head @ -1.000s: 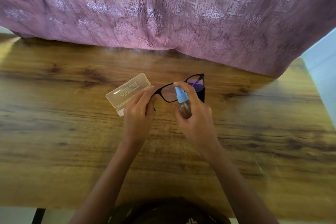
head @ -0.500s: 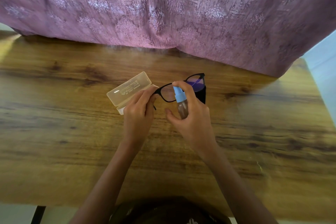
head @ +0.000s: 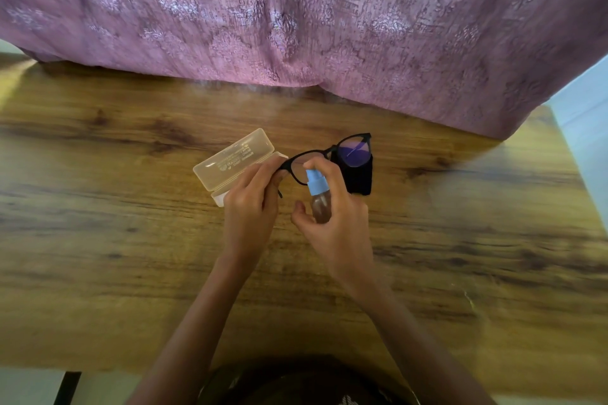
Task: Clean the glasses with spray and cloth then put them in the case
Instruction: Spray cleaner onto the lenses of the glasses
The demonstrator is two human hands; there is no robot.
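Observation:
My left hand [head: 251,204] pinches the left end of the black-framed glasses [head: 342,149] and holds them up over the wooden table [head: 131,240]. My right hand [head: 335,223] grips a small brown spray bottle with a light blue nozzle [head: 317,186], forefinger on top of the nozzle, which points at the left lens. The thumb stands a little off the bottle. A black cloth [head: 360,176] lies on the table just behind my right hand, under the right lens. An open translucent case [head: 235,161] sits left of the glasses, partly hidden by my left hand.
A purple patterned curtain [head: 296,16] hangs along the table's far edge. A pale wall [head: 589,128] shows at the right. The table's near edge runs just above a dark garment at the bottom.
My right thumb has lifted away from the bottle. The glasses, bottle and left hand have barely shifted.

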